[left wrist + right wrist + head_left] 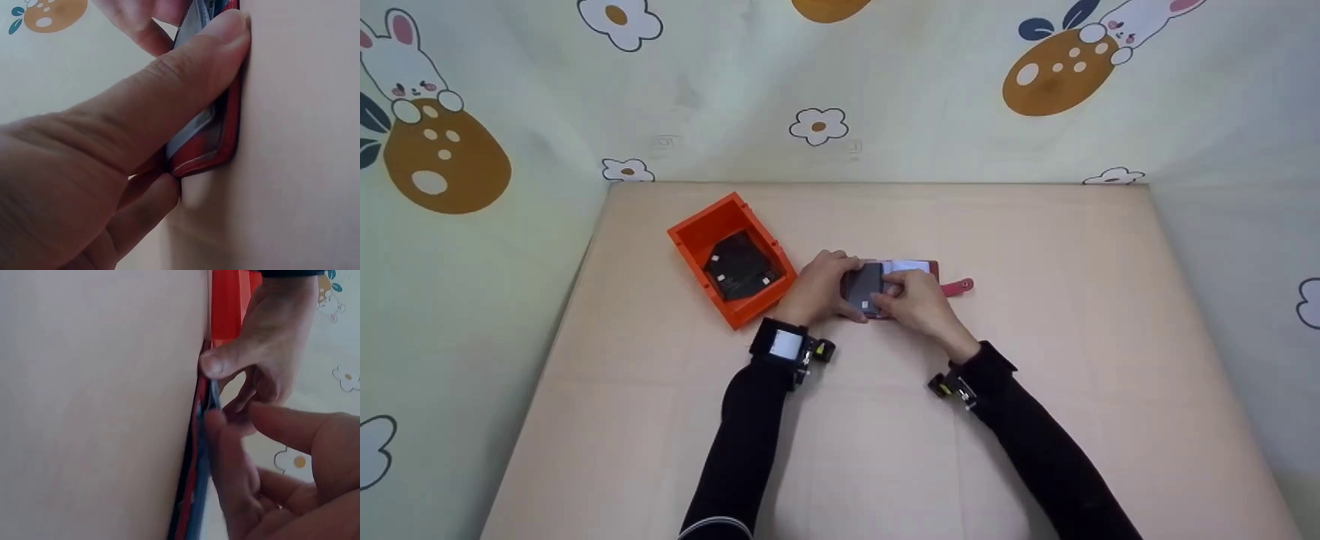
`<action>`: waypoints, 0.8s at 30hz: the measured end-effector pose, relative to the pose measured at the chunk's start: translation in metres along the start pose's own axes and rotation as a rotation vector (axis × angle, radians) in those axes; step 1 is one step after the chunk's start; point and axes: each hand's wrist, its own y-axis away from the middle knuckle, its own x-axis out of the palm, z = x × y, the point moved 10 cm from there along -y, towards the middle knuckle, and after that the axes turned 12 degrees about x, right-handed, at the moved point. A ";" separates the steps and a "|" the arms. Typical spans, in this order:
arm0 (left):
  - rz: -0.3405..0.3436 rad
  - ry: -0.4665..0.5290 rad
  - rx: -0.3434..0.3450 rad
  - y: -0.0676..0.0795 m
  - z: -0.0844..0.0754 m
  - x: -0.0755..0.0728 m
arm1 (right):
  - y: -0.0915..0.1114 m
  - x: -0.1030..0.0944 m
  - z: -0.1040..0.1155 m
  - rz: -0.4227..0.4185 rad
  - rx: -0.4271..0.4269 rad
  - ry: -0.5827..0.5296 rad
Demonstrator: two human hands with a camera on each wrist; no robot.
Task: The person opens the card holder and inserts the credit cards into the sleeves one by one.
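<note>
A red card wallet (934,268) lies open on the table, a snap strap (958,287) sticking out at its right. Over its left half lies a dark card (864,286) with a small white square. My left hand (816,289) grips the wallet's left end, thumb along the near edge. In the left wrist view, clear plastic sleeves (194,128) rise from the red cover (232,121) beneath that thumb. My right hand (919,301) has its thumb and finger bent at the dark card's right edge. Blurred fingers of it show in the right wrist view.
To the left of the wallet stands an orange bin (701,274), with several dark cards (742,266) bearing white squares inside. The left forearm passes close by its near corner. Behind the table (885,435) hangs a patterned curtain (720,112).
</note>
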 end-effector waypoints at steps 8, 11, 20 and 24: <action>0.012 0.003 0.000 0.000 0.000 0.000 | 0.010 0.009 0.001 0.178 0.091 -0.224; 0.027 0.002 -0.001 0.001 0.000 0.002 | 0.009 0.009 0.002 0.167 0.042 -0.159; 0.032 0.029 -0.023 0.002 -0.002 0.004 | -0.003 -0.019 0.001 -0.158 -0.176 0.382; 0.046 0.037 -0.037 0.004 -0.002 0.007 | -0.009 -0.031 -0.018 -0.108 -0.118 0.435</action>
